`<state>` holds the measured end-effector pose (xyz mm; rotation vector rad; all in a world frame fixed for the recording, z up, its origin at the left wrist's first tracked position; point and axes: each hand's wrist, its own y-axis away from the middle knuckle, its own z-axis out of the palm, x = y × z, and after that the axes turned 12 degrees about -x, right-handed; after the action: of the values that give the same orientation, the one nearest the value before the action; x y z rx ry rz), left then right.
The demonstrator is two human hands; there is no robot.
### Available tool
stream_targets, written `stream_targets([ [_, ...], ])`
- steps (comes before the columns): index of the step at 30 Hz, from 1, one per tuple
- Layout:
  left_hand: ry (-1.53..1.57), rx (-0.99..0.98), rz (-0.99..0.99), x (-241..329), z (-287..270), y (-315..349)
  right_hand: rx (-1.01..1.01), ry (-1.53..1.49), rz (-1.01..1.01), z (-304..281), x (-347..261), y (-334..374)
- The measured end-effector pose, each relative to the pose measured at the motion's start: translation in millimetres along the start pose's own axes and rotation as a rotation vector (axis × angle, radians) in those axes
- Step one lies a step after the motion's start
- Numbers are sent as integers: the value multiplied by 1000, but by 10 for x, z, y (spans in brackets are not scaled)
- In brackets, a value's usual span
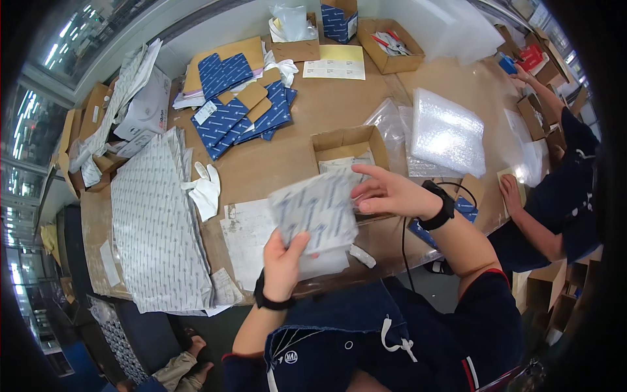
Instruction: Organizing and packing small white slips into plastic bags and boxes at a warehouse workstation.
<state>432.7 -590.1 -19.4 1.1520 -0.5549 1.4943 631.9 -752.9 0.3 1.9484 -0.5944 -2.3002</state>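
Observation:
My left hand (285, 261) pinches the lower edge of a flat, square, paper-wrapped packet (313, 210), white with a blue printed pattern and slightly blurred. My right hand (390, 191) is at the packet's right edge, its fingers stretched out and apart; whether they touch the paper is hard to tell. Behind the packet stands an open cardboard box (349, 136) with paper-wrapped pieces inside. Under the packet lie white paper sheets (251, 238) on the brown table. A small crumpled white piece (362, 256) rests near the front edge.
Patterned wrapping sheets (157, 222) are stacked at left beside a white glove (206, 191). Flattened blue cartons (245, 121) lie farther back. Bubble wrap (447, 134) is at right, near a co-worker's arm (532, 225). A cardboard tray (392, 55) holds red-handled tools.

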Motion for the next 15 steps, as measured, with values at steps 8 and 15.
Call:
stream_targets([
  [8, -533, 96, 108, -175, 191, -439, 253, 262, -175, -230, 32, -109],
  [15, -1391, -224, 405, -479, 171, -223, 318, 891, 64, -113, 675, -498],
])
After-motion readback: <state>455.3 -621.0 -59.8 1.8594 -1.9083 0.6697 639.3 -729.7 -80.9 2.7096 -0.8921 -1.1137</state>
